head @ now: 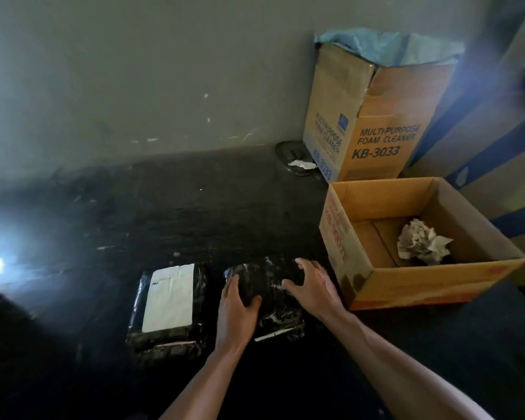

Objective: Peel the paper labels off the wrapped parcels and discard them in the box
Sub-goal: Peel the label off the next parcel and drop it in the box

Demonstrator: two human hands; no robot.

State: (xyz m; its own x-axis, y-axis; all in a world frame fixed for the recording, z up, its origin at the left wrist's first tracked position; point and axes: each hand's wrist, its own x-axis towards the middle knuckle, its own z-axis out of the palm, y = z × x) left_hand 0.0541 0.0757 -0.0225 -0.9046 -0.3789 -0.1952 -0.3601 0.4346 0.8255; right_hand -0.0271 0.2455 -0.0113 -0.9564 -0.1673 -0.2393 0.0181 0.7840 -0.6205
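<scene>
Right parcel [273, 298]: left hand [236, 304] grips edge, right hand [314, 287] spread open on top; crumpled paper [422, 245] in box [412, 287]

Dim, soft; glare lower left, flare right.

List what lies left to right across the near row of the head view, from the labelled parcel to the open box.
labelled parcel → left hand → right hand → open cardboard box holding crumpled paper. The second parcel lies under both hands, so it is left out.
</scene>
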